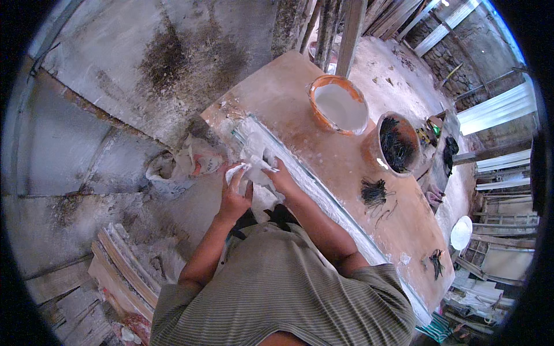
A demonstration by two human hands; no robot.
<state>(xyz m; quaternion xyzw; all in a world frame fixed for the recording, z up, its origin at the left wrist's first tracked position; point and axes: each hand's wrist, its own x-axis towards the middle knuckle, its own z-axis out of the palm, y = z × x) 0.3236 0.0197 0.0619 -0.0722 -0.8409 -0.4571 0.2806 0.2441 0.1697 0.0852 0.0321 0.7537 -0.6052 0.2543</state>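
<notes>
My left hand [235, 200] and my right hand [282, 176] are close together at the near edge of the table. Between them they hold a thin, white, crumpled piece [249, 167], with the fingers bent around its two sides. It looks like a plaster-coated sheet or plastic, but I cannot tell which. Just beyond my hands lies a long strip of white plaster [311, 199] with a glass-like edge, running diagonally along the table [277, 86]. My right forearm crosses over this strip.
An orange basin [315, 109] of white liquid stands farther back, beside an orange bucket [372, 151] holding dark fibres. Dark fibre bundles [374, 192] lie on the table. Left of my hands are open sacks [167, 167]; boards [118, 271] lean at the lower left.
</notes>
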